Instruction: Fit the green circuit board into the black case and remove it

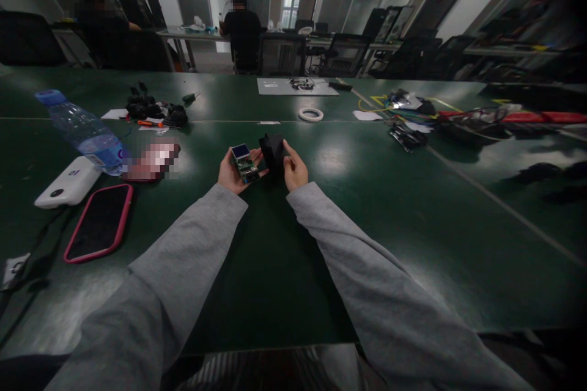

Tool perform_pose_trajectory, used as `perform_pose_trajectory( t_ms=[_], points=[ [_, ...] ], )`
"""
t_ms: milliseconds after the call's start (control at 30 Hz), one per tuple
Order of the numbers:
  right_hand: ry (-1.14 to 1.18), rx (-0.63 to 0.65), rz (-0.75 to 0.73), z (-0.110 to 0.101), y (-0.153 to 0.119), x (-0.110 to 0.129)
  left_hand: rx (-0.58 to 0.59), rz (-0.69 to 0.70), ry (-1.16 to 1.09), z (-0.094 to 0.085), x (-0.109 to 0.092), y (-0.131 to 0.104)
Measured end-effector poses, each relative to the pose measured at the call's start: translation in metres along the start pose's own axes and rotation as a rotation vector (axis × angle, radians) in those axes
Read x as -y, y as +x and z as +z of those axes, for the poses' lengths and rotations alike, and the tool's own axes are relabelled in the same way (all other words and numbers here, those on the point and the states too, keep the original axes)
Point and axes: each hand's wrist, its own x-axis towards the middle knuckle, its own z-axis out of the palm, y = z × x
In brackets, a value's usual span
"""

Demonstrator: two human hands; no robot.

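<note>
In my left hand (229,174) lies a green circuit board (245,163) with a small dark screen at its upper end. The palm faces up and the thumb rests along the board's side. My right hand (295,168) grips a black plastic case (273,151) by its right side, thumb and fingers around it. The case is tilted just right of the board, and the left fingertips reach close to its lower left edge; whether they touch it I cannot tell. Both hands are above the green table (275,244).
To the left are a water bottle (87,134), a white power bank (68,183) and a phone in a red case (99,223). A tape roll (310,114) lies beyond my hands. Tangled wires (408,107) lie right, black parts (156,111) left. A person (243,27) sits farther back.
</note>
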Motion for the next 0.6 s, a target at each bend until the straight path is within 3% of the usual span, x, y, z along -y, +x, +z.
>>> perform_pose_trajectory(
  t_ms=[267, 433, 600],
  points=[
    [-0.266, -0.025, 0.072, 0.008, 0.0, -0.004, 0.037, -0.054, -0.023, 0.002, 0.0, 0.0],
    [-0.225, -0.118, 0.008, 0.01, -0.001, -0.006, 0.053, -0.072, -0.057, 0.001, 0.002, 0.001],
    [-0.192, -0.09, 0.131, -0.007, 0.002, 0.004, 0.067, -0.077, -0.042, 0.0, 0.002, 0.0]
  ],
)
